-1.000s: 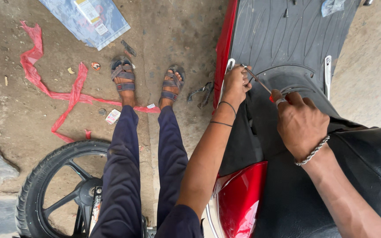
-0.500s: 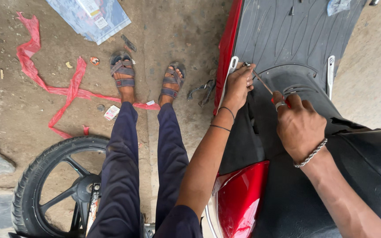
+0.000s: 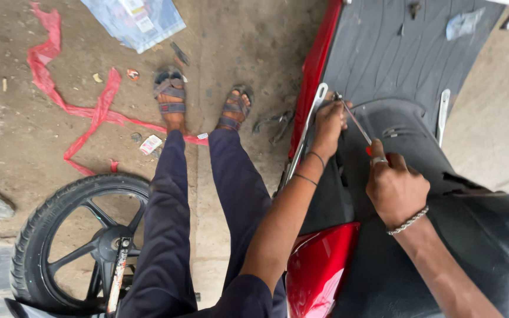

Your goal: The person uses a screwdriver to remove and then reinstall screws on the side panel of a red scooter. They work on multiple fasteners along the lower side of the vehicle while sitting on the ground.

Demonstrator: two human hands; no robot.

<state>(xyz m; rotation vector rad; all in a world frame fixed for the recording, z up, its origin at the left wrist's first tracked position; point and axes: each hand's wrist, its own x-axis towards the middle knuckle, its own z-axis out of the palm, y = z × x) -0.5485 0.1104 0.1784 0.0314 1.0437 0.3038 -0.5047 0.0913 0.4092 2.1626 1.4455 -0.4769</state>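
Observation:
My right hand (image 3: 395, 187) grips a screwdriver (image 3: 356, 122) with a red handle, its thin shaft angled up and left onto the grey plastic panel (image 3: 396, 65) of a red scooter (image 3: 319, 271). My left hand (image 3: 329, 122) rests at the shaft's tip by the panel's left edge, beside a chrome side rail (image 3: 306, 132), fingers pinched there. What the fingers pinch is hidden. Both wrists carry bracelets. My legs in dark trousers and sandals stand left of the scooter.
A pair of pliers (image 3: 273, 122) lies on the concrete near my right foot. A loose black wheel (image 3: 78, 241) lies at lower left. A red plastic strip (image 3: 83, 109) and a bluish plastic packet (image 3: 134, 20) lie on the ground. A crumpled rag (image 3: 463, 23) sits on the footboard.
The right hand has drawn back a little toward me with the screwdriver, showing more of the shaft. The left hand stays at the tip. The view has shifted slightly.

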